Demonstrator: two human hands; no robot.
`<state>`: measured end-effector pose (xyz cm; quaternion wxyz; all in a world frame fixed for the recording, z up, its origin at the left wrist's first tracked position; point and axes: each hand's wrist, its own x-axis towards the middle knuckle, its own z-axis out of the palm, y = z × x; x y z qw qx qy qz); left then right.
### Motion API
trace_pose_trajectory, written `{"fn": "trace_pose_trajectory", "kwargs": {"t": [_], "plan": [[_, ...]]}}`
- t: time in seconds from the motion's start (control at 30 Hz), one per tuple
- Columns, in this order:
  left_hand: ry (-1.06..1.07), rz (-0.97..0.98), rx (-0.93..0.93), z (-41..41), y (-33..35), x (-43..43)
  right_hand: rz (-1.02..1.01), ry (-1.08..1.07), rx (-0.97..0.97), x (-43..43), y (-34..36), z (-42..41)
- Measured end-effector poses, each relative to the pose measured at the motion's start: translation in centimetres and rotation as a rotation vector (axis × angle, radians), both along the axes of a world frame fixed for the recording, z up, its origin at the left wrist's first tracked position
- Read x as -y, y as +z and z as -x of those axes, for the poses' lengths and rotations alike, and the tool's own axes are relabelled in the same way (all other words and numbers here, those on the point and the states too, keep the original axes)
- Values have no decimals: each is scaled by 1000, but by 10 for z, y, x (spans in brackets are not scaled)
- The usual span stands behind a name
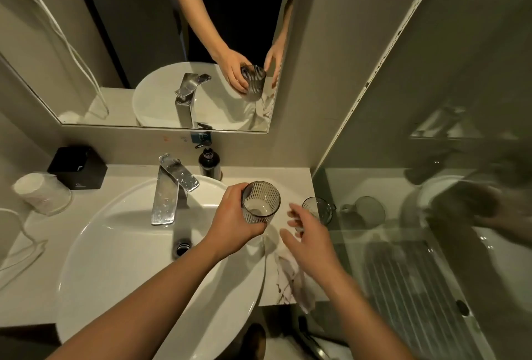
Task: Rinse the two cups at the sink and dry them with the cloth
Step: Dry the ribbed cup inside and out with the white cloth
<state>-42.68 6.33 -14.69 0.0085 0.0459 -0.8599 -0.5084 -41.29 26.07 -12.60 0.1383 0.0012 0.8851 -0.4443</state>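
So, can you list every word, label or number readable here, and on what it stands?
Nothing here can be read.
Stickers below the mirror: too blurred.
Black box, small white mark in front: too small.
Dark pump bottle: no legible label.
Ribbed cup in the left hand: no print seen.

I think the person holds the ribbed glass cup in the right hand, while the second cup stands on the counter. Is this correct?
Not quite. The head view shows the ribbed glass cup gripped in the left hand, not the right; the right hand is open and holds nothing. The second cup does stand on the counter.
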Motion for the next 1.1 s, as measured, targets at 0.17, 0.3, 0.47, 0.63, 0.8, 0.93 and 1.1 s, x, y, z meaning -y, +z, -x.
{"fn": "trace_pose_trajectory", "kwargs": {"t": [0.17, 0.3, 0.47, 0.63, 0.8, 0.93, 1.1], "plan": [[-25, -16, -7, 33, 12, -4, -87, 256, -58, 4, 46, 74], [-38, -1, -12, 66, 18, 0, -142, 273, -117, 8, 44, 112], [-59, 52, 43, 101, 5, 5, -175, 261, -115, 16, 18, 149], [-26, 95, 138, 128, -17, 2, -202, 268, -50, 22, -14, 175], [11, 78, 218, 147, -39, 0, -178, 242, -4, 28, -42, 192], [31, 77, 262, 160, -53, -1, -195, 221, 11, 32, -56, 205], [47, 72, 296, 171, -65, 0, -199, 227, 37, 35, -65, 216]]}}
